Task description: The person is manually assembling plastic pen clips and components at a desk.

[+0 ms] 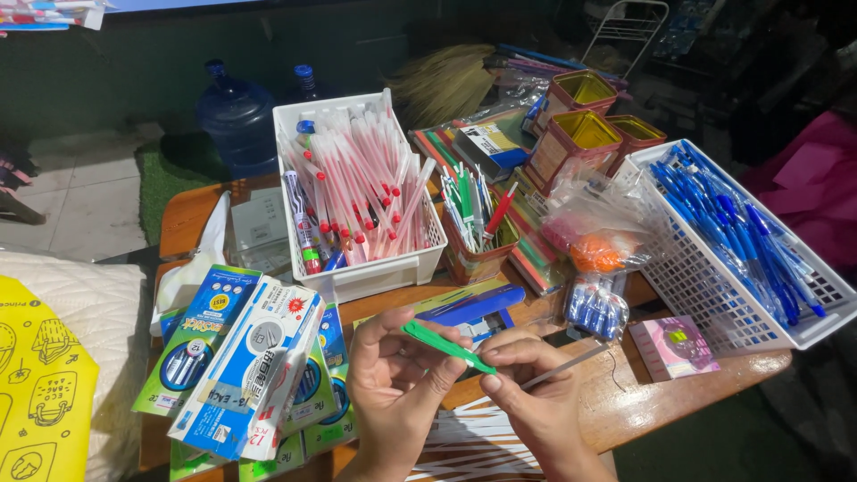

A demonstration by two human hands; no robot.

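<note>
Over a wooden table (678, 393) crowded with pen baskets, the left hand (393, 384) pinched a green pen (446, 344) between closed fingertips. The right hand (536, 393), just beside, gripped its tip and a thin refill (567, 366).

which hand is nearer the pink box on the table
Right. The right hand sits just left of the pink box, with a short stretch of table between them. The left hand, pinching the green pen, lies farther left, beyond the right hand.
</note>
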